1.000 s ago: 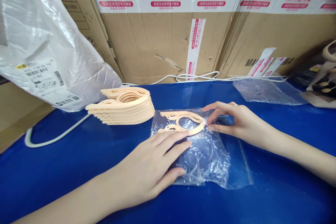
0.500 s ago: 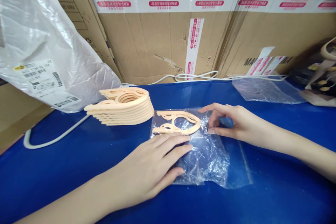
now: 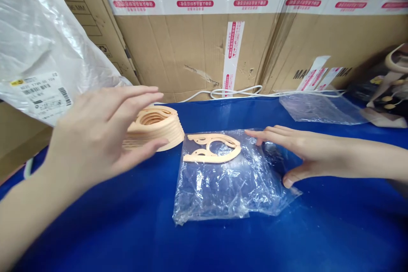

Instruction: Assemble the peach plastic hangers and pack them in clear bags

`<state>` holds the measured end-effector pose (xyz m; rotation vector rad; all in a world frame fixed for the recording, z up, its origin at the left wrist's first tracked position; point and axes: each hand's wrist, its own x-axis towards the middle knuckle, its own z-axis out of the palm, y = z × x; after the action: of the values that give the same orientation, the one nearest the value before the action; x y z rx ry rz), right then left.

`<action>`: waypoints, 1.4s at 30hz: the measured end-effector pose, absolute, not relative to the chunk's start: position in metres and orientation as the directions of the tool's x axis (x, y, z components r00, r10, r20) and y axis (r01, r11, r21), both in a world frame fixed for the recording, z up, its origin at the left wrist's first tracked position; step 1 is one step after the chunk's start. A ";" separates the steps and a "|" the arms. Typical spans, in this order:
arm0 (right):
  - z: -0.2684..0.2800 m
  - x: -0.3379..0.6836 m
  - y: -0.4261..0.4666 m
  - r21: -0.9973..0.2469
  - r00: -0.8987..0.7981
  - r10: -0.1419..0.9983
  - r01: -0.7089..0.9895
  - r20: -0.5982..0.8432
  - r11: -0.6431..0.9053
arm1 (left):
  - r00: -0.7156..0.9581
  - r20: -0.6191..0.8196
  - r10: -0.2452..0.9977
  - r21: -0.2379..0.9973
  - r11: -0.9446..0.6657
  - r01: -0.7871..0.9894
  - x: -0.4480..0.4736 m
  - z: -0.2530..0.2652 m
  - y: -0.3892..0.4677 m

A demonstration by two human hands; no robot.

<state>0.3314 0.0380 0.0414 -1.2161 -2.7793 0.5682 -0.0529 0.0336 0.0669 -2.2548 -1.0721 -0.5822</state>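
A stack of peach plastic folding hangers rises from the blue tabletop, left of centre. My left hand is in front of it with thumb and fingers apart, covering the stack's left part; whether it touches the stack I cannot tell. One more folded hanger lies flat at the upper edge of a clear plastic bag. My right hand is at the bag's right side, fingers stretched out and thumb spread, the fingertips by its upper right edge. It grips nothing.
Large cardboard boxes stand along the back. A white shipping bag with a label leans at the left. Behind the work runs a white cable. Another clear bag and a dark bundle with straps lie at the right.
My left hand has left the clear bag and moved up and left to the hanger stack. My right hand has opened from a curled shape, its thumb moving down and outward.
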 end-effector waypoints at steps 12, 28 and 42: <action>0.050 0.342 0.044 -0.399 -0.743 0.653 0.649 -0.146 0.648 | 0.515 0.288 0.807 -0.394 -0.390 0.832 -0.069 0.067 0.059; 0.052 0.337 0.046 -0.376 -0.726 0.650 0.679 -0.223 0.630 | 0.526 0.299 0.796 -0.324 -0.433 0.841 -0.066 0.064 0.061; 0.052 0.318 0.050 0.020 -0.646 0.676 0.728 0.355 0.685 | 0.629 0.344 0.698 -0.345 -0.529 0.775 -0.069 0.062 0.060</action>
<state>0.3178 0.0497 0.0520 -1.1084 -2.5786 -0.2299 -0.0691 0.0600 0.0615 -2.3848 -1.1590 -0.2241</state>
